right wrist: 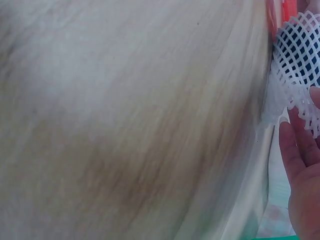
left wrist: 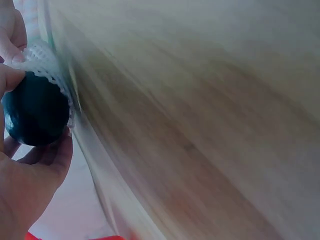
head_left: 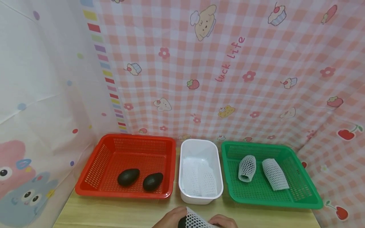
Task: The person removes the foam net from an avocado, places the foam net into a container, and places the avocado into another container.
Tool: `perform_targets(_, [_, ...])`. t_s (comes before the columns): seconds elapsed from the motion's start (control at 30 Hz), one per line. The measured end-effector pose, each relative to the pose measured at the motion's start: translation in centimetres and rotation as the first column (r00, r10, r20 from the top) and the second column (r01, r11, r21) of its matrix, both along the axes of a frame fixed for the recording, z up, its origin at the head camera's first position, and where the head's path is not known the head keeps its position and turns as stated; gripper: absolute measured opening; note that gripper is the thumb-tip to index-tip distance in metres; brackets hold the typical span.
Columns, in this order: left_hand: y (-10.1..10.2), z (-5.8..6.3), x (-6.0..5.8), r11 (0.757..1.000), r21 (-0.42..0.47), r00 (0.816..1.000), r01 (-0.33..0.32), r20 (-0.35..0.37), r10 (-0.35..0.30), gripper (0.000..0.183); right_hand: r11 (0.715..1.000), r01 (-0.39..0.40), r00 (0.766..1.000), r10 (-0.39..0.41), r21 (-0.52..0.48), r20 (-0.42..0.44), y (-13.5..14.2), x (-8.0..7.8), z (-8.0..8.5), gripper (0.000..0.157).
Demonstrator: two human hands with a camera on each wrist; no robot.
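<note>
At the bottom edge of the head view, my left hand (head_left: 172, 218) grips a dark avocado (left wrist: 37, 110), fingers curled around it. A white foam net sleeve (head_left: 196, 220) covers part of the avocado; the bare rounded end sticks out on the left hand's side. My right hand (head_left: 223, 220) pinches the loose end of the sleeve, thumb on one side and fingers on the other in the right wrist view. Dark skin shows through the stretched mesh there. The lower parts of both hands are cut off in the head view.
A red basket (head_left: 125, 193) at left holds two bare avocados (head_left: 153, 181). In the middle, a white bin (head_left: 201, 199) contains flat foam nets (head_left: 196, 177). The green basket (head_left: 273, 202) at right has two netted pieces (head_left: 275, 174). All stand on a wooden table (head_left: 114, 209) before a checked curtain.
</note>
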State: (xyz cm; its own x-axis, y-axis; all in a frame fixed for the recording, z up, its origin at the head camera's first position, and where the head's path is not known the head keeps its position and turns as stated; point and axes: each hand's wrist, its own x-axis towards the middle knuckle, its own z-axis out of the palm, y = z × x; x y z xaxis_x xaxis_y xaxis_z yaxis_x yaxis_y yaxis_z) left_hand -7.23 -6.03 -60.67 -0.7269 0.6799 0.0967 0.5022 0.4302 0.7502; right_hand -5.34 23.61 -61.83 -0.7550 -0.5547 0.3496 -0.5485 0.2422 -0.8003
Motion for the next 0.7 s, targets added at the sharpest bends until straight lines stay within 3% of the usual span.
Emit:
perform_targets(0.13, [-0.5, 0.1, 0.3, 0.998, -0.020, 0.997, -0.059, 0.046, 0.060, 0.060, 1.000, 0.021, 1.000, -0.021, 0.008, 0.017, 0.3, 0.0, 0.2, 0.017])
perform_targets(0.3, [-1.3, -0.2, 0.4, 0.986, 0.149, 0.997, -0.079, 0.000, 0.080, 0.061, 0.996, 0.087, 0.995, -0.089, 0.032, 0.051, 0.4, 0.3, 0.7, 0.017])
perform_targets(0.43, [-1.8, 0.0, 0.4, 0.971, 0.229, 0.997, -0.068, -0.018, 0.074, 0.060, 0.993, 0.120, 0.993, -0.119, 0.025, -0.008, 0.4, 0.4, 0.9, 0.020])
perform_targets(0.53, [-2.0, 0.5, 0.5, 0.969, 0.233, 0.996, -0.083, 0.058, 0.072, 0.061, 0.991, 0.135, 0.987, -0.134, -0.003, -0.088, 0.5, 0.4, 0.9, 0.027])
perform_targets(0.7, [-2.3, 1.8, 0.9, 0.975, 0.176, 0.976, -0.139, 0.192, 0.104, 0.061, 0.989, 0.147, 0.980, -0.150, -0.034, -0.132, 0.6, 0.5, 1.2, 0.032])
